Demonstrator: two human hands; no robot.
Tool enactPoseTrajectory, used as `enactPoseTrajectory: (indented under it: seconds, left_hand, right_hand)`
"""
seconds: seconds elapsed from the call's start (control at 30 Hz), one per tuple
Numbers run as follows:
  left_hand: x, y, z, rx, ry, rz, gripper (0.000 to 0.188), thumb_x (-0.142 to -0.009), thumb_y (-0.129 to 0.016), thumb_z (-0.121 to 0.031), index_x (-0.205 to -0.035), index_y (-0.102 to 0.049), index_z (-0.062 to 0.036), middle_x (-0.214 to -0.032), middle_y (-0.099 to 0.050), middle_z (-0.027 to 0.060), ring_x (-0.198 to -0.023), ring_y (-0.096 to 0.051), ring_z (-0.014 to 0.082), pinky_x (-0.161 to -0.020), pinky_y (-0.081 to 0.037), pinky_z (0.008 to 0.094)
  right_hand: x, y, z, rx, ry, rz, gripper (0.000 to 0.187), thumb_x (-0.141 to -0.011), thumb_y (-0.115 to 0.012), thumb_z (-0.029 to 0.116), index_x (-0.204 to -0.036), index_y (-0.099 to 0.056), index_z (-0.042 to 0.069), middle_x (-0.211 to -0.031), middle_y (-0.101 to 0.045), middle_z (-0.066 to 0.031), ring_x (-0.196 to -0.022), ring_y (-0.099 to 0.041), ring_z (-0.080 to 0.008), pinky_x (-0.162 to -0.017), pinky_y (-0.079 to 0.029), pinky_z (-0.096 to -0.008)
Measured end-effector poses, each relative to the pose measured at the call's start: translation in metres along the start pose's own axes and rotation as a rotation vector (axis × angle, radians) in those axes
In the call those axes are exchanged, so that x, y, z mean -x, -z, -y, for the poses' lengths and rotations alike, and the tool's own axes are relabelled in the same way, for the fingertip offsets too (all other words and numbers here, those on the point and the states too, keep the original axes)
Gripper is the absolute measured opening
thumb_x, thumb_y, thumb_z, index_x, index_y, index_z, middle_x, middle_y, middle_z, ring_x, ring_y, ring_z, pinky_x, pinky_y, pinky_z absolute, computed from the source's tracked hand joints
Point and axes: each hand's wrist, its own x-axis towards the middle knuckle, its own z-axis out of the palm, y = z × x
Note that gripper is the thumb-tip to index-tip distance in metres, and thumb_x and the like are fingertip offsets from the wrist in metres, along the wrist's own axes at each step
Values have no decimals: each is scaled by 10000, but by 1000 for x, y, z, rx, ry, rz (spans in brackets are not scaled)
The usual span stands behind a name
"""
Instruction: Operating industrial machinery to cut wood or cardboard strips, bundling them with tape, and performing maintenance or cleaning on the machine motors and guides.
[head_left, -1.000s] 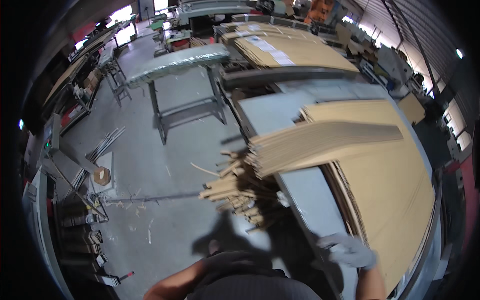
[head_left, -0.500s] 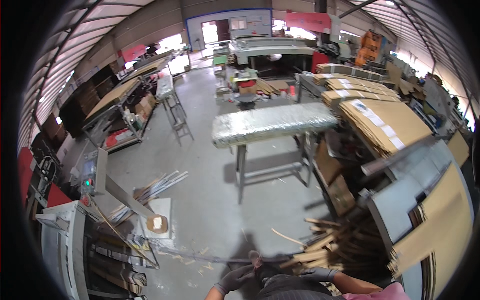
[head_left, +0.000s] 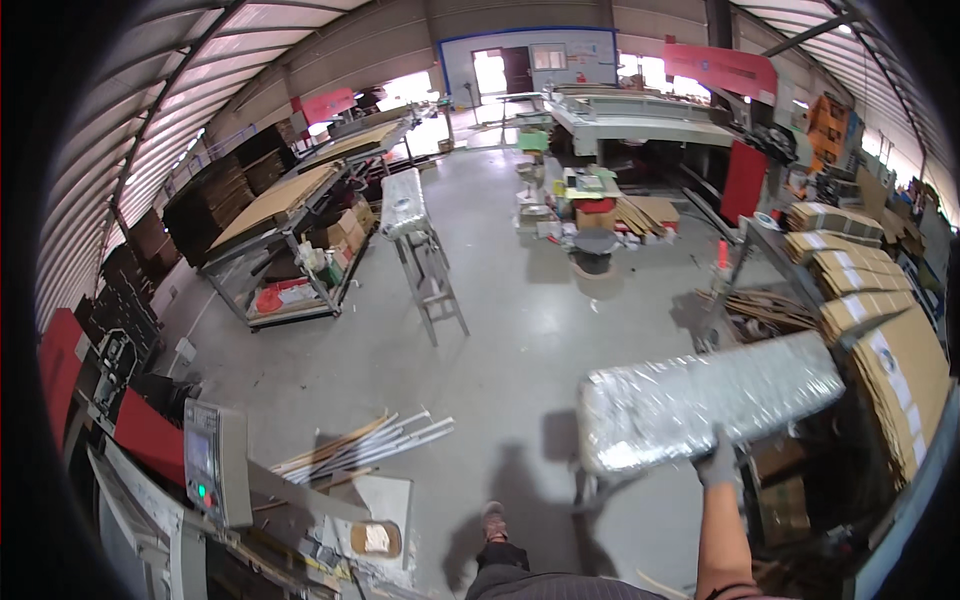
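My right hand (head_left: 716,464), in a dark grey glove, is at the near edge of a long trestle bench (head_left: 700,400) whose top is wrapped in shiny clear plastic. A gloved digit lies against the edge of the top, and the other fingers are largely hidden below it; the hand looks closed on that edge. The bench stands at an angle in front of me to the right, its legs mostly hidden under the top. My left hand is out of view. One shoe (head_left: 493,520) of mine is on the grey floor left of the bench.
Stacked brown cardboard sheets (head_left: 890,370) stand along the right. A control panel (head_left: 215,460) on a machine is at the near left, beside a pile of strips (head_left: 370,450). Farther off are a narrow wrapped trestle (head_left: 408,205), a wheeled rack (head_left: 290,250) and a dark round stool (head_left: 596,243).
The bench appears much nearer and lower right as I have come forward. My right hand has gone from my side to its edge. My left hand has dropped out of view.
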Motion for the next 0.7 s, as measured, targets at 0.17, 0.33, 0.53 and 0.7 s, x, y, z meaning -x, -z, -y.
enactPoseTrajectory:
  seconds: [0.17,0.33,0.53,0.7]
  left_hand:
    - [-180,200,-162,-337,-435,8,379,-880,-499,-308,-1197,-530,-101,-1212,-532,135,-1082,-514,211,-914,-389,328]
    - [-233,360,-559,-660,-546,1,569,-776,-548,-460,-1145,-548,-27,-1116,-573,201,-1008,-561,310,-850,-440,379]
    - [-176,315,-853,-685,-602,-15,386,-839,-564,-256,-1137,-551,-10,-1192,-537,154,-1101,-502,234,-955,-369,321]
    - [-116,180,-925,-922,-812,414,471,-876,-521,-345,-1236,-475,-44,-1159,-551,111,-1022,-515,201,-873,-405,322]
  right_hand:
    - [23,-31,0,-152,231,-94,581,-807,-545,320,-1280,-391,21,-1245,-481,-142,-1085,-504,-309,-941,-401,-448]
    - [72,-20,3,-231,255,-311,593,-828,-507,341,-1278,-379,-25,-1206,-499,-205,-1059,-522,-314,-916,-425,-410]
    - [93,-33,20,-230,301,-577,515,-821,-561,261,-1225,-442,-35,-1129,-564,-175,-970,-571,-295,-848,-462,-387]
    - [99,-49,52,221,222,-872,499,-810,-606,256,-1189,-483,-45,-1087,-577,-143,-958,-559,-237,-835,-452,-349]
